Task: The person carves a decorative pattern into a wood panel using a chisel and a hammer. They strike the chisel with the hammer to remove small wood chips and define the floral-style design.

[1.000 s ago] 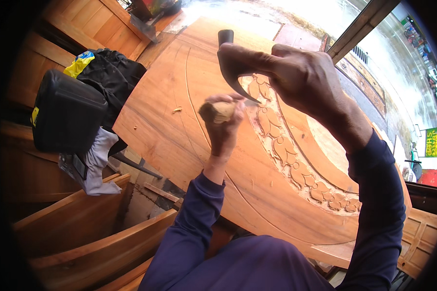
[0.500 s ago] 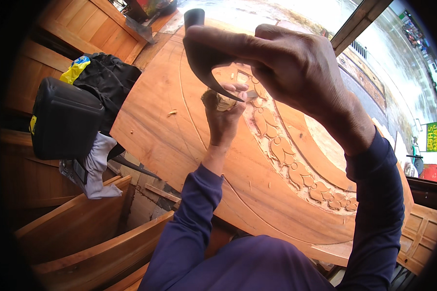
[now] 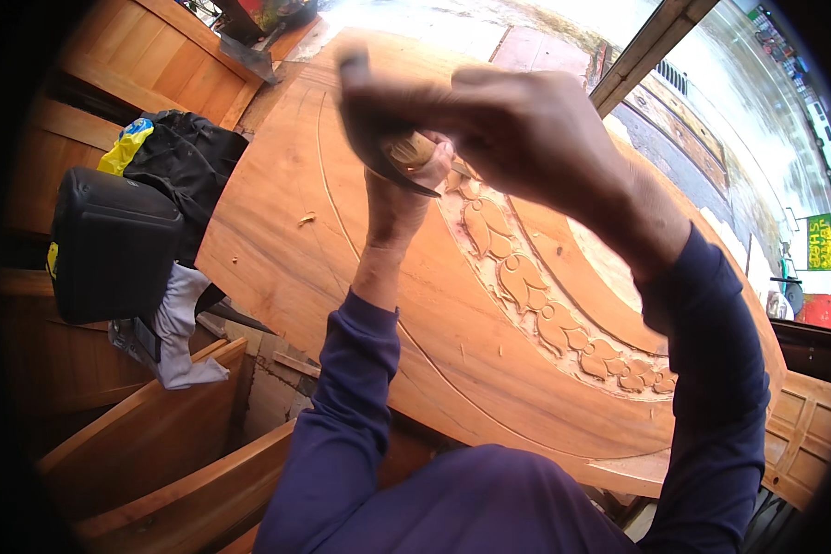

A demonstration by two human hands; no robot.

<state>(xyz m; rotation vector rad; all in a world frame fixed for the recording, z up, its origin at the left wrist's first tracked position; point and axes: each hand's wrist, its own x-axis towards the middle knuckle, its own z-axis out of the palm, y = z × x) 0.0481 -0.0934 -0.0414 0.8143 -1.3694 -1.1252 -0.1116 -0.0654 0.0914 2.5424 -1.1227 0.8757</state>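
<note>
My right hand (image 3: 517, 129), blurred by motion, grips a black curved-claw hammer (image 3: 365, 120) raised across the upper middle. Beneath it my left hand (image 3: 397, 194) is closed round a tool's light wooden handle (image 3: 406, 151), probably a chisel, its working end hidden by my right hand. Both are over a broad wooden panel (image 3: 268, 231) with a band of carved leaves and petals (image 3: 517, 277) curving through it and thin scored lines. A few small shavings lie on its surface.
At the left sit a black plastic case (image 3: 115, 245), a dark cloth (image 3: 175, 152), a yellow bag (image 3: 123, 148) and a grey rag (image 3: 180, 332). Wooden boards (image 3: 148, 425) stand lower left. A paneled door (image 3: 794, 434) lies right. A timber post (image 3: 656, 46) edges the wet street.
Both hands have moved up and to the left with their tools. The hammer has come over the wooden handle, partly covering it. The view has shifted slightly.
</note>
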